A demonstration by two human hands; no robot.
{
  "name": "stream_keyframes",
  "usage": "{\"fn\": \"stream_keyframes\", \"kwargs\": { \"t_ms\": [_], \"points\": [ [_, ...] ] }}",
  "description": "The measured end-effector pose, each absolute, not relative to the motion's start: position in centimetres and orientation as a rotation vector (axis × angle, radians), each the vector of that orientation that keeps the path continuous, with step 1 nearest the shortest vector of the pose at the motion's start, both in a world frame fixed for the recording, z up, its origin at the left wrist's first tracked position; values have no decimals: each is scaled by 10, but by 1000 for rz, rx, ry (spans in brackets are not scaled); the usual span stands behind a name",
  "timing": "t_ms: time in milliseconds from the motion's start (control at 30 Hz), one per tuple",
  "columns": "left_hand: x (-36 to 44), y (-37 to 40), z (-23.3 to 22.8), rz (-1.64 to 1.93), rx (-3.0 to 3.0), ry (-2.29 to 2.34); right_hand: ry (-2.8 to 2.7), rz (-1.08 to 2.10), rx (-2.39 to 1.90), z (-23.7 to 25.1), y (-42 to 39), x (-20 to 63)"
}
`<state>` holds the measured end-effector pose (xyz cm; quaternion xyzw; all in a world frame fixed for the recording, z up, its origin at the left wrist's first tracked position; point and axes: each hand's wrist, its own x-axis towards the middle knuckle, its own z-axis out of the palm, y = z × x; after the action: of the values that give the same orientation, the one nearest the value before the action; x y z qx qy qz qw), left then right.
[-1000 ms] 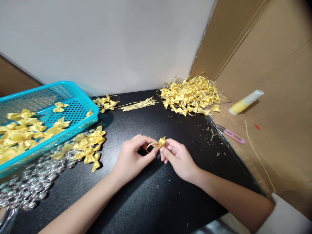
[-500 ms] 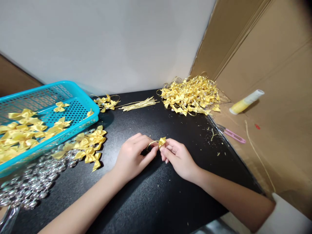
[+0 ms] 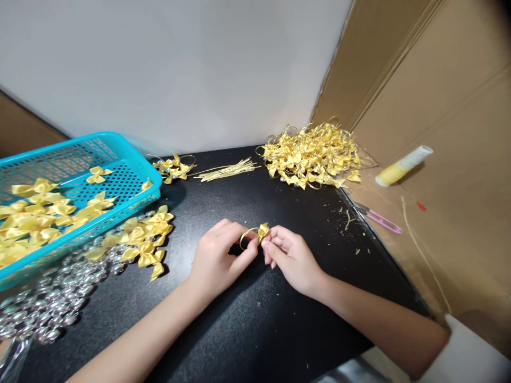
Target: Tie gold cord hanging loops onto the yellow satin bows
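Between my hands, above the black table (image 3: pixel 223 340), is a small yellow satin bow (image 3: pixel 263 230) with a looped gold cord (image 3: pixel 241 238) at its left. My left hand (image 3: pixel 221 255) pinches the cord near the bow between thumb and forefinger. My right hand (image 3: pixel 290 256) pinches at the bow's lower right side, its other fingers curled. The fingertips of both hands nearly meet, and they partly hide what lies between them.
At left stands a turquoise basket (image 3: pixel 138 167) of yellow bows, with loose bows (image 3: pixel 147 252) and silver bells or beads (image 3: pixel 51 303) in front. Gold cords (image 3: pixel 227 170) lie at the back beside a heap of corded bows (image 3: pixel 311 154). A pink-handled cutter (image 3: pixel 381 219) rests on cardboard at right.
The bow has tilted and shifted slightly left, and the gold loop beside it shows rounder. Both hands keep nearly the same place and grip.
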<state>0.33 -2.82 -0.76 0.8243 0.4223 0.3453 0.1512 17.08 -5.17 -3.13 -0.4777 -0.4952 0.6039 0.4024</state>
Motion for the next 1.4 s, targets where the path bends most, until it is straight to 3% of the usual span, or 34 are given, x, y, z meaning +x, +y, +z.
{"fn": "stream_keyframes", "kwargs": {
  "t_ms": [967,1400],
  "points": [
    [4,-31,-11,1158,2489,1142,-1174,1579,-1188,-32,-54,168],
    [3,-27,-7,1053,2420,1140,-1190,1571,-1178,-36,-53,168]
  ]
}}
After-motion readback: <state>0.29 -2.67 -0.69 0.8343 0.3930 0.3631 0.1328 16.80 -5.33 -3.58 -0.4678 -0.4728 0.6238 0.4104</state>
